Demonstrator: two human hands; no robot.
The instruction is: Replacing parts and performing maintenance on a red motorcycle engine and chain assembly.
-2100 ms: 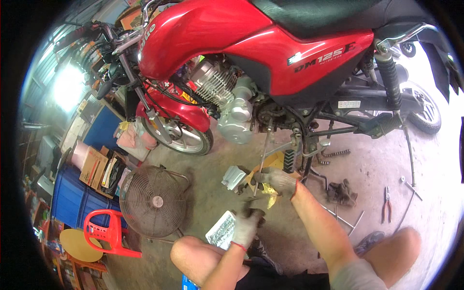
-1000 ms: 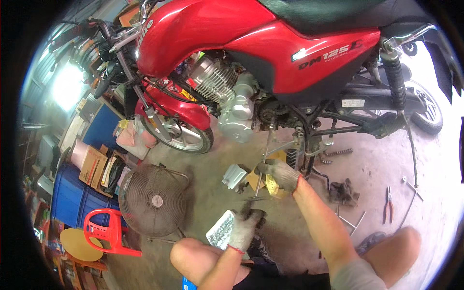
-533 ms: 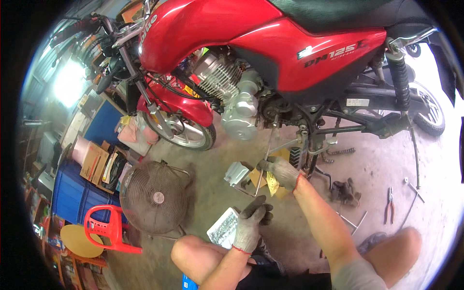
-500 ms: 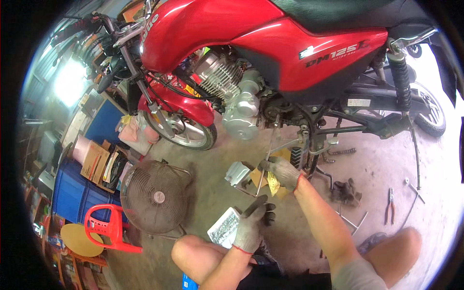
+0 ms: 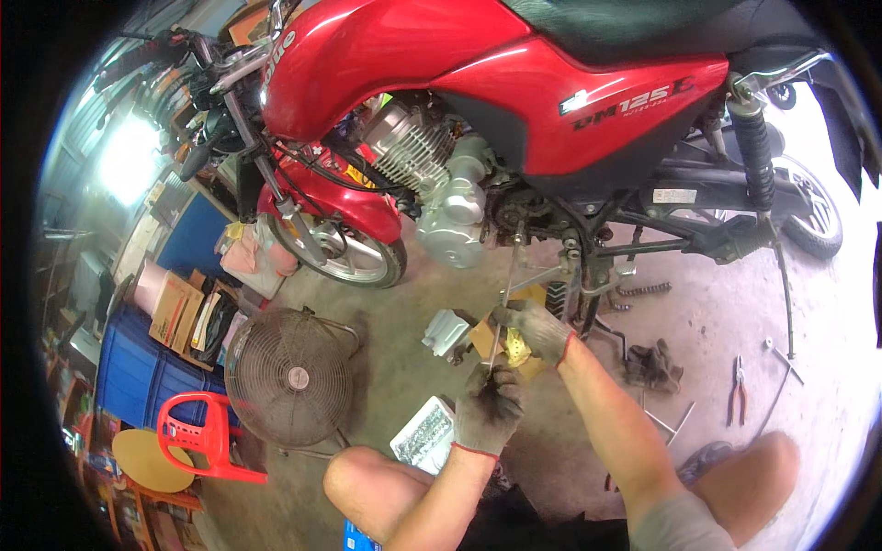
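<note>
Both my hands wear grey work gloves with dark palms and fingers. My right hand (image 5: 535, 329) is closed around the shaft of a long metal socket wrench (image 5: 512, 274). Lower down, my left hand (image 5: 490, 406) wraps the wrench's handle end, fingers curled over it. The wrench's far end reaches up to the exposed sprocket area (image 5: 517, 213) beside the silver engine (image 5: 452, 216) of a red motorcycle (image 5: 404, 46). Whether its tip is seated on a fastener I cannot tell. Just below my right hand lies a yellow piece (image 5: 517, 347), partly hidden.
On the floor are a silver cover (image 5: 446, 331), a white tray (image 5: 424, 436) of small parts, dark gloves (image 5: 654, 365), pliers (image 5: 738, 392), a T-handle wrench (image 5: 681, 424) and a chain (image 5: 646, 289). A floor fan (image 5: 289, 376) and red chair (image 5: 197, 432) stand left.
My left hand has gone from open fingers below the wrench to a closed grip on its handle end. My right hand stays on the shaft. The view has shifted slightly.
</note>
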